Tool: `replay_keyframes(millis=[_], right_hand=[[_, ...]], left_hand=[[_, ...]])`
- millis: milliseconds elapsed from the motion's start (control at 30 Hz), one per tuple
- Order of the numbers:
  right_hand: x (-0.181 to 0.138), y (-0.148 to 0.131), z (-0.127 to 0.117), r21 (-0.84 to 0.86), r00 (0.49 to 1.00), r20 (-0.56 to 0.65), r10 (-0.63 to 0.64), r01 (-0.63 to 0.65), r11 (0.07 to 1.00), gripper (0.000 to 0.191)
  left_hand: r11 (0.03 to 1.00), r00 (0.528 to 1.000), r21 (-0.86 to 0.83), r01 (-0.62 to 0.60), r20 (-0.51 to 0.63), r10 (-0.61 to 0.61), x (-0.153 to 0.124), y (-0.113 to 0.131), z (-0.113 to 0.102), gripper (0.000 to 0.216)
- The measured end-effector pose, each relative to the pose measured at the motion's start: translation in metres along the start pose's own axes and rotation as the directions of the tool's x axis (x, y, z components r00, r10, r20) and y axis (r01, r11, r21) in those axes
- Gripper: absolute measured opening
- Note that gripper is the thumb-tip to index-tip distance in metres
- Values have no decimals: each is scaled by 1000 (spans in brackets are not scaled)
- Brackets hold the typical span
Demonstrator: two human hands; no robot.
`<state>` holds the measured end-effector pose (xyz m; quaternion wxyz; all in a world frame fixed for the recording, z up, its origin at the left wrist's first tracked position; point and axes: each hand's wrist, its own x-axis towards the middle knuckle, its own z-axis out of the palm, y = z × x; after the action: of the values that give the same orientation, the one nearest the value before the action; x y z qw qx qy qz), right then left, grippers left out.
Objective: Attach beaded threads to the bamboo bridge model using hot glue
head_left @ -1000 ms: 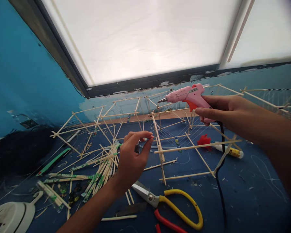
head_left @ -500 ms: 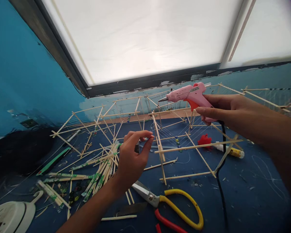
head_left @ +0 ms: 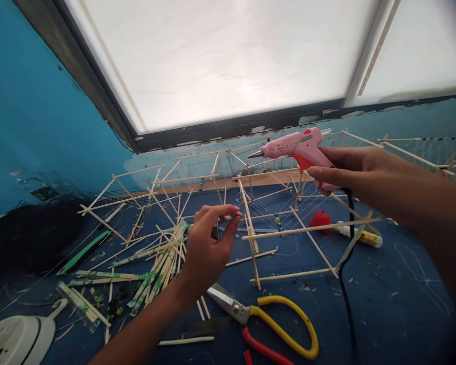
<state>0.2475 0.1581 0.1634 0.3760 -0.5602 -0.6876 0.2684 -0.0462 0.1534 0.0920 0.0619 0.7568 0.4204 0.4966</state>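
My right hand (head_left: 338, 170) grips a pink glue gun (head_left: 285, 146) by its handle, a finger by the orange trigger, its metal nozzle pointing left. From the handle a black cord (head_left: 347, 289) hangs down to the table. My left hand (head_left: 211, 238) is pinched, thumb against forefinger, beside a frame of thin wooden sticks (head_left: 311, 230). Whatever lies between those fingertips is too small to make out. Fine clear threads run across the frame, with blue and green beads (head_left: 277, 221) on them. The nozzle is above the frame, apart from the left fingers.
Scissors (head_left: 285, 324) with yellow and red handles lie in front. Loose chopsticks (head_left: 163, 268), some in green-printed wrappers, are heaped left. Also there are a green cutter (head_left: 84, 253), a white power strip (head_left: 19, 337), a red piece (head_left: 320, 222) and a yellow-labelled tube (head_left: 368, 238).
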Motion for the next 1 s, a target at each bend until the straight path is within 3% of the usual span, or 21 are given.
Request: replay_keyframes(millis=[1000], right_hand=[[0, -2, 2, 19, 1000, 19, -7, 7, 1000, 45]], left_hand=[[1000, 1000, 0, -2, -5, 2, 0, 0, -1, 12]])
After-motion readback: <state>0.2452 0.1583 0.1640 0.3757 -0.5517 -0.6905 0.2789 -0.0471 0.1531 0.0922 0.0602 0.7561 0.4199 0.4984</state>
